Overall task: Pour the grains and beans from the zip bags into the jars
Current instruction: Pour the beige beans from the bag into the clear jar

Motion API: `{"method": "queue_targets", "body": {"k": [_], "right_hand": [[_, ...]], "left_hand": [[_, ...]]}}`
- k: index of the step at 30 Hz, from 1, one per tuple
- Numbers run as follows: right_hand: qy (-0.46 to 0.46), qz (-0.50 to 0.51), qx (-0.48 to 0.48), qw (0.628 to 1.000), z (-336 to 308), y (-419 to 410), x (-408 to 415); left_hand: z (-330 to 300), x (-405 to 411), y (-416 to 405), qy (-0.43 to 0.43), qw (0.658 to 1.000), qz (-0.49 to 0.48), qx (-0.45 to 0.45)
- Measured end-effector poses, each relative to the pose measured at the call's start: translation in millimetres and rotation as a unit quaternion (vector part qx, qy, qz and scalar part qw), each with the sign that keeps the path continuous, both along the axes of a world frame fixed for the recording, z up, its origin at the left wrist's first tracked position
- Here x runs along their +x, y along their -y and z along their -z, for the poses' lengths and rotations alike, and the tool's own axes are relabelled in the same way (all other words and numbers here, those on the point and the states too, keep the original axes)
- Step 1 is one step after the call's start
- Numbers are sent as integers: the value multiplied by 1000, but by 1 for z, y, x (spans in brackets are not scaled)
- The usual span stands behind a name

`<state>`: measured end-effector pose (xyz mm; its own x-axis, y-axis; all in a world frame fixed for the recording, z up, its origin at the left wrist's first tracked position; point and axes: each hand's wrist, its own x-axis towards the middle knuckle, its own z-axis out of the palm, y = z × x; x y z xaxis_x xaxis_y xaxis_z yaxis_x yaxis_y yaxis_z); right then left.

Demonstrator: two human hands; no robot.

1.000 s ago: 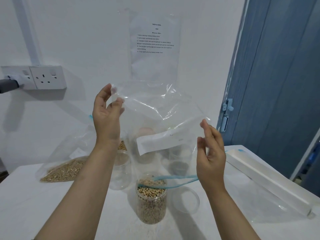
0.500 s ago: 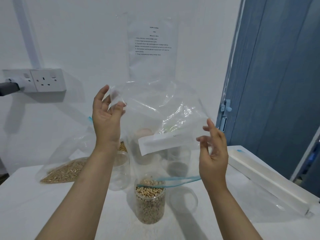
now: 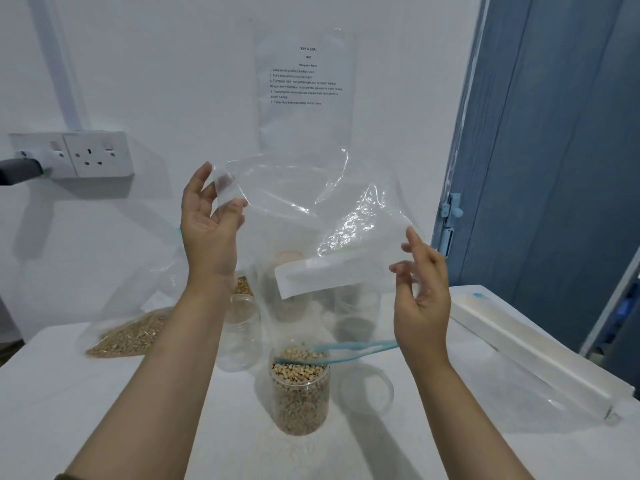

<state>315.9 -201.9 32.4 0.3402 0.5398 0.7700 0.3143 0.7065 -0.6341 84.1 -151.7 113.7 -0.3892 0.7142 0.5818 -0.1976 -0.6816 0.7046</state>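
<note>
clear plastic zip bag (image 3: 311,216), emptied, upended between both hands, blue mouth hanging down over bean jar (image 3: 300,386) below, nearer right hand (image 3: 420,296). left hand (image 3: 211,230) pinches upper corner; right hand's fingers loosely pinch side edge. lid (image 3: 366,389) beside jar.

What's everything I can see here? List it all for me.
empty zip bag: one, clear with blue zip, held upside down over the filled jar
filled jar: one, clear, tan beans, table front centre
empty jars: at least two, clear, behind it
lid: one, clear, right of filled jar
grain bag: one, clear, table left
long box: one, white, table right
socket: one, white, wall left
instruction sheet: one, white, wall
hands: left hand and right hand, each pinching a bag corner
</note>
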Motion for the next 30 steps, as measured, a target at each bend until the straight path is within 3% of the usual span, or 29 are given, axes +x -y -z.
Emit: {"method": "queue_targets", "body": {"k": [30], "right_hand": [[-8,25,9,1000,-1,-4,-3]], "left_hand": [[-13,-5,6,31,998,53,-4]]}}
